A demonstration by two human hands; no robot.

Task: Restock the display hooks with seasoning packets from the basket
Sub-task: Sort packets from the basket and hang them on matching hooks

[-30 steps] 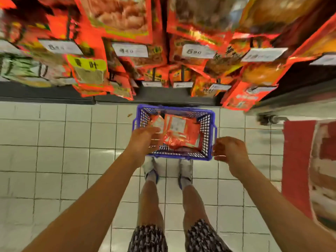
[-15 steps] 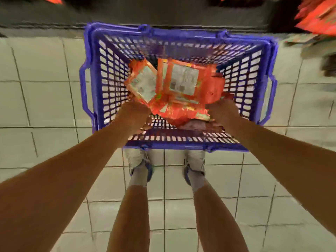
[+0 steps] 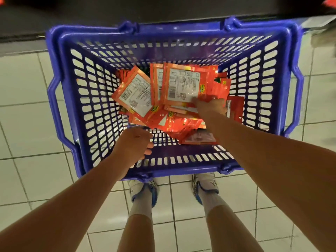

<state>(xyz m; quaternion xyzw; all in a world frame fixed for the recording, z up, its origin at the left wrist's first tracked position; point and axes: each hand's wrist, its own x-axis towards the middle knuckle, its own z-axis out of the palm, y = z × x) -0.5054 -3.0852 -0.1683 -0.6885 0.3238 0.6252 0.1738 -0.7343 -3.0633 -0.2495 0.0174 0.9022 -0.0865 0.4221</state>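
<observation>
A blue plastic basket stands on the tiled floor in front of my feet. Inside lies a loose heap of red-orange seasoning packets, several turned with their white label backs up. My right hand is deep in the basket, its fingers pinching the lower edge of the top seasoning packet. My left hand hovers over the near inner wall of the basket with loosely curled fingers and holds nothing. The display hooks are out of view.
A dark shelf base runs along the top, just behind the basket. White floor tiles surround the basket. My two shoes stand right at its near rim. A red packet corner shows at the top right.
The view has dropped from the hanging packets down to the basket, now much closer. My right hand went from outside the rim into the packet heap; my left hand drew back off the packets.
</observation>
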